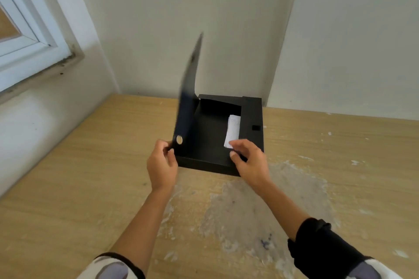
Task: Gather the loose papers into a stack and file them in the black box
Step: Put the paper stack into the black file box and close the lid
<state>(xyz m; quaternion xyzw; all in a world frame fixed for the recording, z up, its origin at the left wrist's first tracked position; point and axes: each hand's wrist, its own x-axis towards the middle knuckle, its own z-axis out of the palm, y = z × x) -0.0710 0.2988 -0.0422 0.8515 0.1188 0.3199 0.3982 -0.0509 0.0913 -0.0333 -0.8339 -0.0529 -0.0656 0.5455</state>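
A black box [210, 142] lies on the wooden table, its lid [189, 88] raised and motion-blurred on the left side. A white stack of papers [233, 128] lies inside against the right wall. My left hand [162, 164] pinches the lid's near corner beside a round metal eyelet [179, 140]. My right hand [249, 161] rests at the box's near right corner, fingers curled over the rim and touching the near end of the papers.
The wooden table [90, 165] has scuffed white patches [260, 206] near me. White walls rise right behind the box. A window frame [29, 47] is at the upper left.
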